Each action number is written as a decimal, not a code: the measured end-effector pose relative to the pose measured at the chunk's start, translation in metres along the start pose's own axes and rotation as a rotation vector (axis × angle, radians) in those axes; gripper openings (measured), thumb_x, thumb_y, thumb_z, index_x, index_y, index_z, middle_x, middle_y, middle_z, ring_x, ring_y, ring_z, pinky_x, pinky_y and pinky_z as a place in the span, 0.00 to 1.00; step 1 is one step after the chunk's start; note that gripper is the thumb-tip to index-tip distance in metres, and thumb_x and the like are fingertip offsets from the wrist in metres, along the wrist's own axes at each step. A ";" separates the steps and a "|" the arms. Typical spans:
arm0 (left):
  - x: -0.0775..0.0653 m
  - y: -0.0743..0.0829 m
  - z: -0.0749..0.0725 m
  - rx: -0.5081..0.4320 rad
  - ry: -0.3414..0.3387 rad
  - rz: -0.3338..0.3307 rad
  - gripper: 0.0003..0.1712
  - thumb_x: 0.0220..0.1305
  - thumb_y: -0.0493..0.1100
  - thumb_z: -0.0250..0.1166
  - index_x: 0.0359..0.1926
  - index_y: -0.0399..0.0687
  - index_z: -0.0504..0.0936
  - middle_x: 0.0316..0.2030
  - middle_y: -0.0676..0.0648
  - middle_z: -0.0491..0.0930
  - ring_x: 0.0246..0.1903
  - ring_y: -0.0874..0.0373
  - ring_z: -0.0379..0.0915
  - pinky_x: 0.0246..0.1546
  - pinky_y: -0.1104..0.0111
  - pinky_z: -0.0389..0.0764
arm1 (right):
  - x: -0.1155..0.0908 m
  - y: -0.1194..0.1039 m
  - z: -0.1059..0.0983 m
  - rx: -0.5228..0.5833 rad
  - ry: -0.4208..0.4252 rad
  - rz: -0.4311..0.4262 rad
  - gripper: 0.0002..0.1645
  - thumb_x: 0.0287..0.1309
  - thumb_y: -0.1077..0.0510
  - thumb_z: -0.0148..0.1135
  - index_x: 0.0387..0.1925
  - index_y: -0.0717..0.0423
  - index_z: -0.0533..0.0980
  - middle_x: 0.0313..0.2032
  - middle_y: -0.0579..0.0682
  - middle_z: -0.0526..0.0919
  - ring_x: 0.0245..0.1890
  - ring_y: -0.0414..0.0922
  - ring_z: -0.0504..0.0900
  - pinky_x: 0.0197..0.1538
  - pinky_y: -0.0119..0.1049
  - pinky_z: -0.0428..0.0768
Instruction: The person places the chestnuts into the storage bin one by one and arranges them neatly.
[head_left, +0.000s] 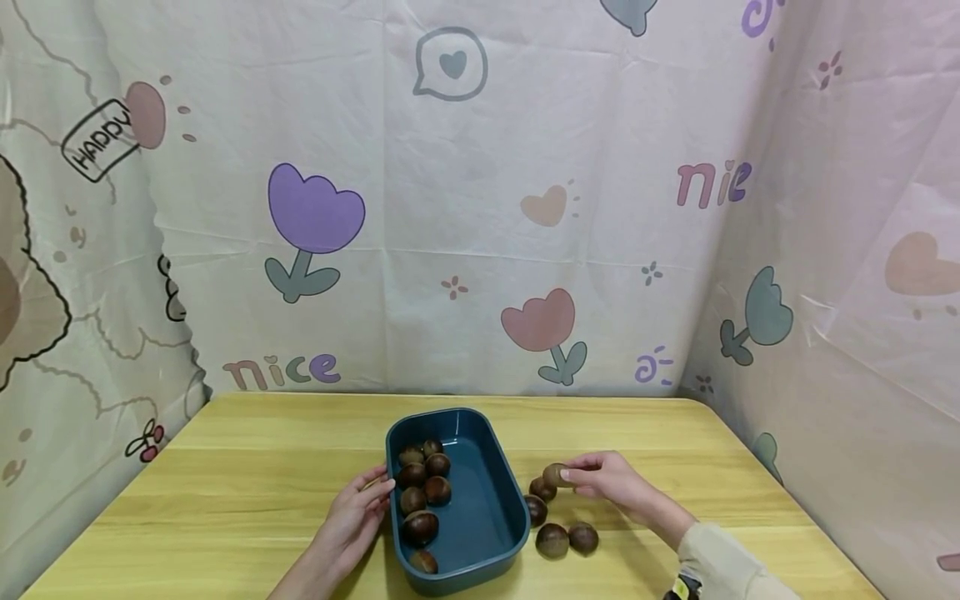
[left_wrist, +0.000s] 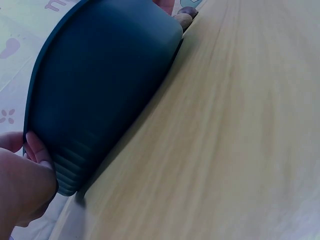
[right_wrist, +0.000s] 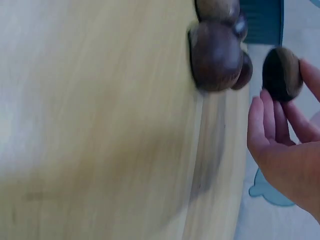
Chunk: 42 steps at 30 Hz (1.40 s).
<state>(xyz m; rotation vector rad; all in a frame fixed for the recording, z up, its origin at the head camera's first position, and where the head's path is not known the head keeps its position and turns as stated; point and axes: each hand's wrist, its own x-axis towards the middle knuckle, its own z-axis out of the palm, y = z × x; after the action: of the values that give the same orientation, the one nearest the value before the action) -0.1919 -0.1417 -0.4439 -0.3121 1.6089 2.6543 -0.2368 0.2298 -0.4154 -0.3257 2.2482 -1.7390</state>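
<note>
A dark blue rectangular box (head_left: 480, 504) stands on the table, with several brown chestnuts (head_left: 421, 527) along its left side. My left hand (head_left: 351, 523) grips the box's left wall, thumb at the rim; the left wrist view shows fingers (left_wrist: 37, 147) at that edge. To the right of the box, my right hand (head_left: 613, 482) pinches one chestnut (right_wrist: 282, 74) between thumb and fingertips, held above the table. Several more chestnuts (head_left: 552, 542) lie beside the box's right wall, just below and left of the right hand.
The wooden table (head_left: 247, 475) extends to both sides of the box. Behind it hangs a pale printed cloth (head_left: 450, 208), which also covers the left and right sides.
</note>
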 end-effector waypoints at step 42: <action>0.001 -0.004 -0.002 -0.013 -0.016 0.019 0.15 0.68 0.30 0.54 0.54 0.32 0.66 0.40 0.47 0.72 0.33 0.62 0.69 0.37 0.72 0.72 | 0.031 -0.081 0.133 -0.412 -0.088 -0.017 0.08 0.52 0.61 0.72 0.33 0.62 0.83 0.28 0.47 0.81 0.30 0.41 0.76 0.35 0.36 0.78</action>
<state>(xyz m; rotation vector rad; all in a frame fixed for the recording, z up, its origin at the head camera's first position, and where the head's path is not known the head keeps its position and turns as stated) -0.1919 -0.1414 -0.4482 -0.2768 1.5988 2.6749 -0.2185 0.0789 -0.3706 -0.4952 2.5303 -1.2279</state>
